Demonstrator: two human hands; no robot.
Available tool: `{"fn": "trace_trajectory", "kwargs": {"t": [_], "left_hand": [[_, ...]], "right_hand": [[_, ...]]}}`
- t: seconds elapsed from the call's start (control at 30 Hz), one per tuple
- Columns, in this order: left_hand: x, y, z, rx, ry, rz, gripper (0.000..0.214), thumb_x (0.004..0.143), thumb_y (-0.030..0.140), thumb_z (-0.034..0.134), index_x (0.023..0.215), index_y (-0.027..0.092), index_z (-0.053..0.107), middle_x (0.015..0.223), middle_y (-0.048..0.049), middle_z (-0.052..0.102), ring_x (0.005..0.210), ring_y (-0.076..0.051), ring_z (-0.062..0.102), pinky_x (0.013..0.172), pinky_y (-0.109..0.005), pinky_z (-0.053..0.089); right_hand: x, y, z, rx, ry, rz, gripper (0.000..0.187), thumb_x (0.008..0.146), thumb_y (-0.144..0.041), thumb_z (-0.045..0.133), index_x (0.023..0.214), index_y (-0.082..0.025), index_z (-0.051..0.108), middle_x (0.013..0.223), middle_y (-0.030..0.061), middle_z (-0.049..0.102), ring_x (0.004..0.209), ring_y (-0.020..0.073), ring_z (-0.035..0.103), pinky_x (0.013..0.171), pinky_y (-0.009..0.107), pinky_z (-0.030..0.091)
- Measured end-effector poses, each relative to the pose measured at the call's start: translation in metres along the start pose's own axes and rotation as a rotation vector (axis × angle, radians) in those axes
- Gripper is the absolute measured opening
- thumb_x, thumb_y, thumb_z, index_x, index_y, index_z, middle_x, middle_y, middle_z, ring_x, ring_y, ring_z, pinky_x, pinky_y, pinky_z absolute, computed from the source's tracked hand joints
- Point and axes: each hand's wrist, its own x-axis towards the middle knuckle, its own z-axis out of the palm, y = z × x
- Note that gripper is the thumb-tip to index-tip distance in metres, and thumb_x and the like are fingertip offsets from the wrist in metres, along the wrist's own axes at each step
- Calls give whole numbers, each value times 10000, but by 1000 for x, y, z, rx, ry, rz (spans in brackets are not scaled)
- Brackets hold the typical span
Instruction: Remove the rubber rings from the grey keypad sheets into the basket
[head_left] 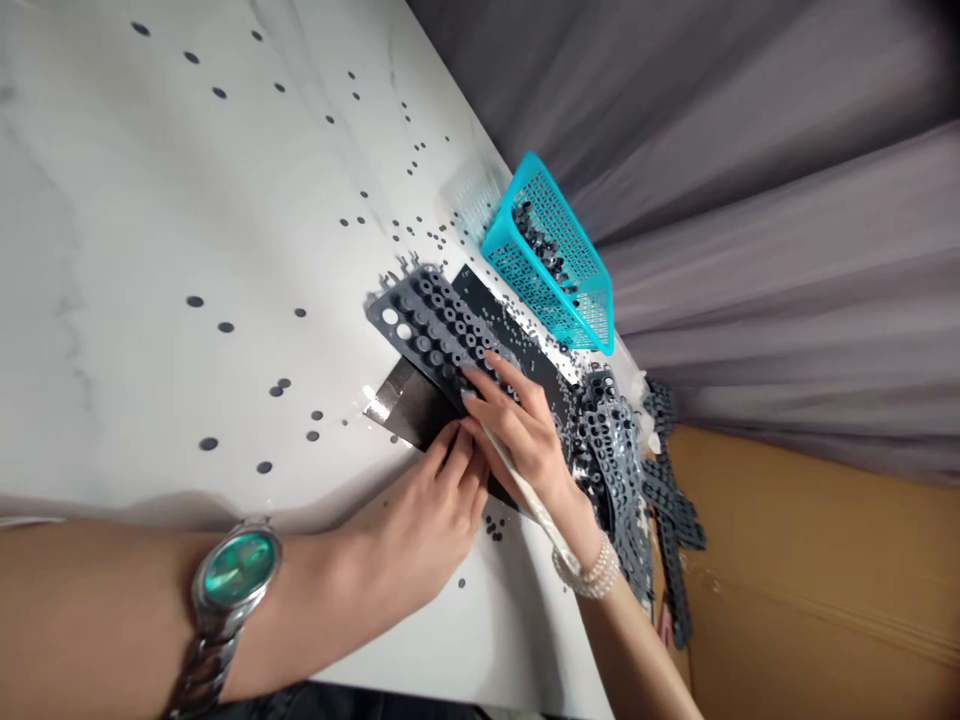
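A dark grey perforated sheet with rows of ring-shaped pieces [435,325] lies on the white marble table [135,220], over a flat black sheet [409,405]. My left hand [427,520], with a teal-faced watch on its wrist, rests on the black sheet with its fingers curled together. My right hand [521,425], with a pearl bracelet on its wrist, lies on the perforated sheet and grips a thin pale stick [525,490], its fingertips pressing on the rings.
A turquoise mesh basket [551,255] holding small dark pieces stands at the table's far edge. A heap of used perforated strips [637,470] spills over the right edge. Small dark discs are scattered over the table. A grey curtain and a cardboard box [810,570] lie beyond.
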Motion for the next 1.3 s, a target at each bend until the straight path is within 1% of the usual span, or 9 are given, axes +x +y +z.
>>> {"fn": "trace_trajectory", "kwargs": {"t": [0.13,0.3,0.53,0.7,0.83,0.93,1.03,1.17,1.3], "left_hand": [[-1,-1,0,0,-2,15,497,842,360,602,1238,71,687,1245,-217,685,1198,-384,586,1085,-554,347],[-3,-1,-2,8,-10,22,502,857,360,590,1251,59,672,1269,-235,666,1212,-394,580,1104,-572,323],[-1,-2,-4,12,0,24,510,846,385,591,1205,36,691,1282,-257,650,1240,-423,555,1117,-588,302],[2,-3,-5,33,10,36,570,858,404,573,1259,7,653,1321,-278,620,1255,-416,546,1126,-581,296],[3,-3,-4,52,-14,13,559,872,399,556,1283,31,647,1333,-248,626,1268,-399,544,1126,-561,309],[2,-1,-1,64,-43,16,589,867,421,549,1331,66,618,1386,-216,598,1314,-396,508,1163,-577,259],[0,2,3,59,-44,29,602,856,432,555,1352,96,606,1404,-188,590,1325,-395,496,1182,-600,215],[0,3,3,46,-14,11,596,868,446,543,1314,61,631,1328,-216,636,1262,-397,546,1151,-596,268],[1,2,3,28,-10,19,572,855,435,568,1264,45,660,1253,-234,665,1197,-390,586,1129,-605,293]], "right_hand": [[-1,-2,5,-34,3,-41,206,959,-125,542,1149,-192,585,1299,138,673,1392,252,476,981,441,525],[6,-1,5,-66,2,-74,178,961,-117,540,1124,-177,578,1271,151,687,1382,259,490,956,417,529],[13,-5,1,-78,-66,-44,189,980,-90,479,1129,-163,571,1309,173,657,1417,245,446,1040,419,507],[34,7,4,7,-12,-15,269,1013,-160,422,1245,-221,542,1416,118,574,1451,218,394,1082,425,502],[49,18,2,48,50,46,290,1009,-206,461,1277,-279,545,1467,66,521,1486,257,324,1142,498,439],[44,20,-2,8,86,11,269,1003,-193,473,1238,-285,563,1446,68,545,1482,261,333,1108,505,470],[29,16,-3,-14,68,-34,265,980,-133,498,1215,-238,557,1381,110,606,1448,268,396,1058,503,500],[16,6,2,-21,5,-78,231,962,-104,524,1173,-193,560,1312,139,658,1404,270,462,1004,472,521],[17,1,6,-42,13,-107,184,961,-113,540,1129,-179,577,1271,143,686,1375,270,498,955,430,541]]}}
